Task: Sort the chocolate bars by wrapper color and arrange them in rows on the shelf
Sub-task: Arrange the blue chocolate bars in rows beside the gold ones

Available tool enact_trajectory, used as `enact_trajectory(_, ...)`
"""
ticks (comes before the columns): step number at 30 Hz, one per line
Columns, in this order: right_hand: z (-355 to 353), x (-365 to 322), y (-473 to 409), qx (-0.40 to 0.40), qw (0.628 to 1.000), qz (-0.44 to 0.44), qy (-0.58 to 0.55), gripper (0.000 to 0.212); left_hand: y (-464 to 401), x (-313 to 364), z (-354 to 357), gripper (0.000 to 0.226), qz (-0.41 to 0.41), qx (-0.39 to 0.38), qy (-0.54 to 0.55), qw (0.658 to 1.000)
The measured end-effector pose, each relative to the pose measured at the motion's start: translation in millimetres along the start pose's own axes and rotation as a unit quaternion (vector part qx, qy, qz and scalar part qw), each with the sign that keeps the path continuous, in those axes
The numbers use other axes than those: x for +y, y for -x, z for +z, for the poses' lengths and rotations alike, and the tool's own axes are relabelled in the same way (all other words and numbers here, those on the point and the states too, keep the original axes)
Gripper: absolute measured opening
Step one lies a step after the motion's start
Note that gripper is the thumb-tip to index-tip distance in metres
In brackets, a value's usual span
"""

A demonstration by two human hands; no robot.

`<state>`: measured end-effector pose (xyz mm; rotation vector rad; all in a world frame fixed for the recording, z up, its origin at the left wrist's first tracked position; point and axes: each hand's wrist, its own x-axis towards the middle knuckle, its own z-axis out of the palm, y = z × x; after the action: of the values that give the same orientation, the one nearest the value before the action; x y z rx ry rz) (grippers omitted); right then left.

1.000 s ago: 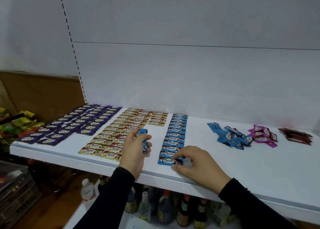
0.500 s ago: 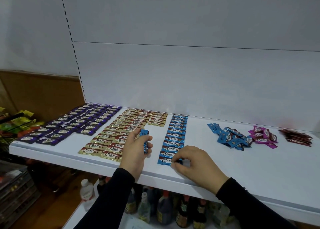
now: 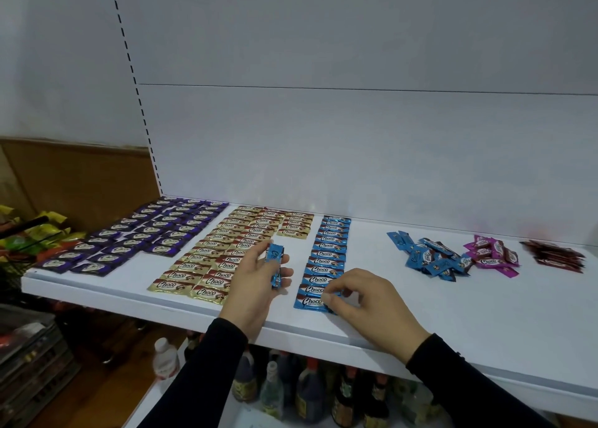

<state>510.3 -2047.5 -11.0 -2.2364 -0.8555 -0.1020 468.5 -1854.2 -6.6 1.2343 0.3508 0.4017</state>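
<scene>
Four pink bars [image 3: 492,253], two hands [image 3: 255,285].

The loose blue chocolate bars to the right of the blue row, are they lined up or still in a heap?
Heaped. The loose blue-wrapped chocolate bars lie criss-crossed on the white shelf, some overlapping, at mixed angles.

Long black sleeves [image 3: 207,363], both arms.
</scene>
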Motion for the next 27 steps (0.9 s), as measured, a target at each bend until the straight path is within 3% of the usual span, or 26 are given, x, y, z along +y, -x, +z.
enact_trajectory(6, -4.7, -12.4, -8.0, 0.044, 0.992, 0.047, -0.112, 0.002, 10.9, 4.6, -4.0, 0.036, -0.015, -0.093, -0.027, 0.995)
enact_trajectory(12, -4.2, -28.1, -16.2, 0.028, 0.945, 0.112, -0.306, 0.013, 23.1, 7.4, 4.5, 0.041, -0.037, -0.150, -0.031, 0.987)
enact_trajectory(14, -4.0, -27.6, -16.1, 0.031, 0.937, 0.114, -0.329, 0.011, 23.5, 7.1, 5.4, 0.038, -0.041, -0.146, -0.032, 0.988)
enact_trajectory(20, -7.9, -20.8, -13.3, 0.048, 0.866, 0.134, -0.479, 0.005, 17.1, 9.3, 1.1, 0.015, -0.092, -0.066, 0.007, 0.994)
enact_trajectory(24, -7.7, -17.5, -12.3, 0.044, 0.892, 0.108, -0.437, 0.005, 17.3, 10.3, 3.9, 0.019, -0.096, -0.062, 0.033, 0.993)
enact_trajectory(27, -7.5, -15.9, -11.8, 0.039, 0.903, 0.091, -0.418, 0.018, 15.5, 9.4, 3.7, 0.036, -0.099, -0.060, 0.054, 0.992)
